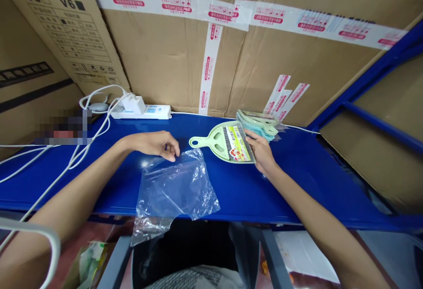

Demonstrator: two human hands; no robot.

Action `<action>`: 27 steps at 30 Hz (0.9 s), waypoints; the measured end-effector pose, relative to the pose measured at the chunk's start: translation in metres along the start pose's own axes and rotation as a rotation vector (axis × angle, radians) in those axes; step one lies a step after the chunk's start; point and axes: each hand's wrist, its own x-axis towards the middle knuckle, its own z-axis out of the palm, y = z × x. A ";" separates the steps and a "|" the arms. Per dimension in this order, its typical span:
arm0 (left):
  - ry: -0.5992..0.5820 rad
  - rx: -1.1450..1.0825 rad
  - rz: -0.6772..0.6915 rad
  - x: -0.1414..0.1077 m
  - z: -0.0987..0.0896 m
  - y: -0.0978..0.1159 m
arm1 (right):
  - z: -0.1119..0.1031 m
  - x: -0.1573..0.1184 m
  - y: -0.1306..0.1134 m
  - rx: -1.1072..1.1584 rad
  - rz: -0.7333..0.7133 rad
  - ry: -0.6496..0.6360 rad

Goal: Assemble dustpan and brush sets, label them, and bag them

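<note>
Holding: R hand point(262, 152), grip clamped on R end of dustpan-and-brush set point(224, 142).
Set details: qty 1, pale grn, dk bristles, yel/wht printed label; approx. mid tabletop point(291, 187), handle pointing L, twd L hand point(157, 142); can't tell if resting or slightly raised.
L-side grip: fingers curled in at upper edge of clear plastic bag point(178, 185); can't tell if pinching film or apart from it.
Bag details: qty 1, flat-ish, creased, in front of L hand; lower L corner hangs past tabletop's near edge.
Stacked sets point(267, 127): several, grn & lt blue, just behind R hand.
Power strip point(158, 112): wht, back L, w/ wht adapter point(134, 103) plugged in.
Cardboard point(158, 60): brn, behind tabletop, w/ red-on-wht printed tape point(206, 68).
</note>
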 end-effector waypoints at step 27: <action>-0.118 0.069 0.265 -0.001 0.031 0.044 | 0.003 -0.009 -0.006 -0.061 -0.067 -0.023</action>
